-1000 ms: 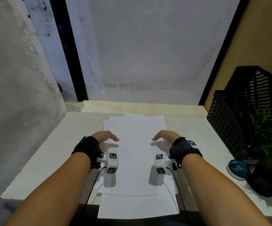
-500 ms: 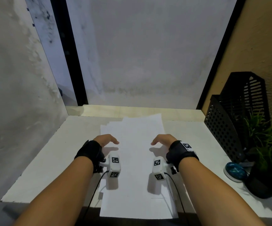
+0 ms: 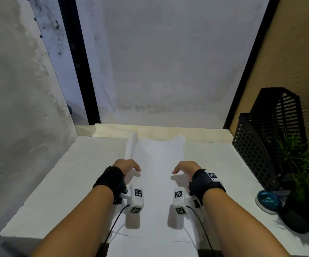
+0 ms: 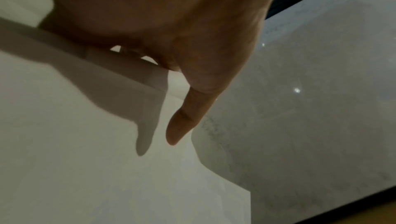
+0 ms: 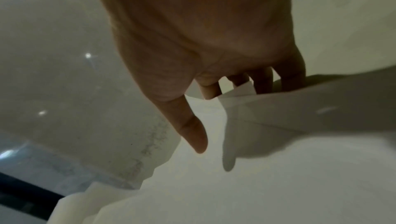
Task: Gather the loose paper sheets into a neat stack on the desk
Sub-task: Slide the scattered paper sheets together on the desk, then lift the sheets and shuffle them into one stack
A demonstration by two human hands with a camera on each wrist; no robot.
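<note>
Scene: A person's two forearms reached over a white desk [image 3: 44, 184], each wrist strapped with a small camera.
Paper sheets: The paper sheets [image 3: 155, 197] lay in the middle of the desk, running from its far edge to the near edge, where the lowest ones overhung; their side edges were lifted, bowing the pile into a shallow trough.
Left hand: The left hand [image 3: 125, 166] cupped the pile's left edge, fingers tucked beneath the raised paper and thumb held clear above it.
Right hand: The right hand [image 3: 186, 167] mirrored it on the right edge, its fingers [image 5: 260, 82] slipped under the sheets, thumb free.
Step in hand: Squaring the pile from both sides, it appeared, with the hands drawn toward each other.
Still untidy: Offset corners showed at the far end and stray edges near the front.
Next move: Likely an even inward squeeze, then a tap against the desk to level the ends.
Nearby: A black perforated file holder [image 3: 261, 145] and a green plant [image 3: 301, 175] stood at the right.
</note>
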